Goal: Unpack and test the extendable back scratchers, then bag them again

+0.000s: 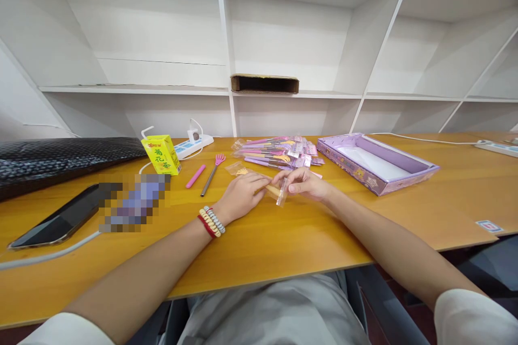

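Note:
A clear plastic sleeve [280, 194] lies slantwise on the table, with a yellow stick [273, 190] inside that looks like a back scratcher with a small hand-shaped head. My left hand [242, 195] is closed over the sleeve's middle, its fingertips on the stick. Thumb and fingers of my right hand [304, 183] pinch the sleeve's right end. Left of my left hand lie a pink claw-headed back scratcher [211, 173] with a dark rod and a separate pink tube [196, 177]. Behind my hands is a pile of packaged back scratchers [279, 152] in purple, pink and yellow.
A purple open box [366, 178] stands at the right. On the left are a yellow drink carton [162, 155], a power strip [193, 145], a phone [60, 215], a blurred-out item [135, 202] and a white cable [52, 256]. White shelving [170, 90] rises behind, holding a cardboard box [265, 85].

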`<state>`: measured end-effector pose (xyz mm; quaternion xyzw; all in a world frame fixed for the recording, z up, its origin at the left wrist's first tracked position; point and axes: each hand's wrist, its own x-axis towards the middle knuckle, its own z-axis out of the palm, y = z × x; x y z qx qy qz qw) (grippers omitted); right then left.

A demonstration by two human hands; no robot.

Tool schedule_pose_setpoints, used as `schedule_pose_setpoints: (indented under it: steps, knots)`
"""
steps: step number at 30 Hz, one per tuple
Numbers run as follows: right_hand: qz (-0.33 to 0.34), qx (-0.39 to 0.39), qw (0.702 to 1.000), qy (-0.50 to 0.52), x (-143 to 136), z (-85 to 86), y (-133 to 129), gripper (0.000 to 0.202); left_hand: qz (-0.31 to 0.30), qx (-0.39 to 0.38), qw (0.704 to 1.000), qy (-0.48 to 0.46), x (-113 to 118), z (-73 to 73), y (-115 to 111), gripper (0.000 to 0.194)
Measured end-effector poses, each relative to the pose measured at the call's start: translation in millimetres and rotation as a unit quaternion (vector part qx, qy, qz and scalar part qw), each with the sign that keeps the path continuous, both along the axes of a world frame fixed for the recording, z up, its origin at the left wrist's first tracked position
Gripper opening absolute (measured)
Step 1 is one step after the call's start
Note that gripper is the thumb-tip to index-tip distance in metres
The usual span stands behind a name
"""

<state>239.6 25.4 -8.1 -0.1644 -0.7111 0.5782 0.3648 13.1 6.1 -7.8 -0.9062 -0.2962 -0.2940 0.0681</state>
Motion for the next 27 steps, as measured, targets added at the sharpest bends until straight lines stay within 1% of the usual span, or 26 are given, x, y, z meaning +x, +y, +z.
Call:
schedule_pose_setpoints:
  steps: [1,5,11,15,19,21,25,27]
  knots:
    - [-0.008,-0.009,1.0,-0.005,-0.1,-0.6,0.3,0.019,0.002,-0.001,1.0,0.003,0.3,0.1,-0.3,0.03]
    - [-0.075,-0.025,0.997,-0.027,-3.0,-2.8,1.6,0.024,0.011,0.005,1.0,0.022,1.4,-0.5,-0.5,0.03]
    - [-0.149,-0.028,0.988,-0.013,-9.3,-2.6,2.2,0.028,0.031,0.021,0.999,0.03,0.9,-1.8,1.7,0.031]
    - [-0.174,-0.017,0.983,-0.054,-10.0,-3.0,3.0,0.027,0.039,0.022,0.998,0.052,0.0,-3.0,3.3,0.03]
    - [-0.182,-0.019,0.977,-0.107,-9.6,-3.2,3.0,0.024,0.028,0.02,0.997,0.066,-0.7,-4.6,4.6,0.028]
    - [-0.177,-0.055,0.975,-0.121,-9.5,-2.8,2.4,0.024,0.026,0.024,0.998,0.061,-0.9,-5.1,4.9,0.028]
    - [-0.142,-0.184,0.964,-0.128,-9.3,-1.5,1.0,0.025,0.024,0.033,0.998,0.052,-1.1,-5.8,4.9,0.028]
    - [-0.122,-0.224,0.959,-0.119,-9.1,-1.4,0.8,0.026,0.019,0.031,0.998,0.047,-0.9,-6.5,4.6,0.028]
